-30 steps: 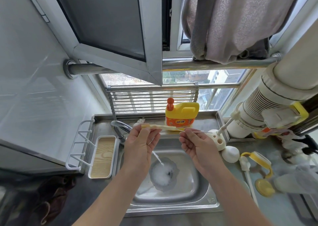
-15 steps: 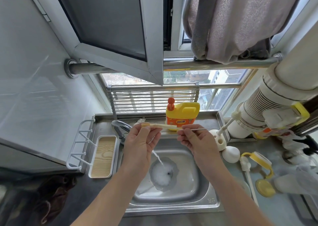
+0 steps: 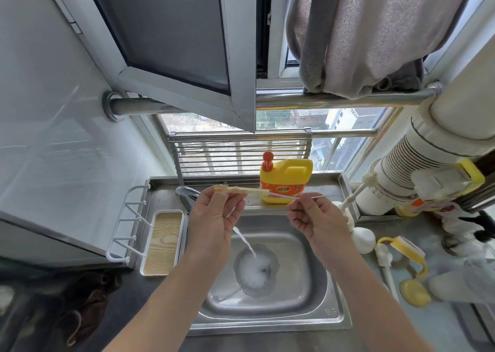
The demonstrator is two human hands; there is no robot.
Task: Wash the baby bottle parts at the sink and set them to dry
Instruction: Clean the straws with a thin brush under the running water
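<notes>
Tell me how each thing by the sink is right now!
Tap: running.
Sink: foamy water at the drain.
Straw: held level in left hand, thin brush going in.
Right hand: pinching the thin brush.
Window: open.
Soap jug: upright, capped.

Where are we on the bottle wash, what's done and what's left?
Done: nothing visibly drying yet. In hand: left hand holds the straw, right hand works a thin brush in it; the tap runs. Left: yellow handle ring and yellow cap wait on the counter.
</notes>
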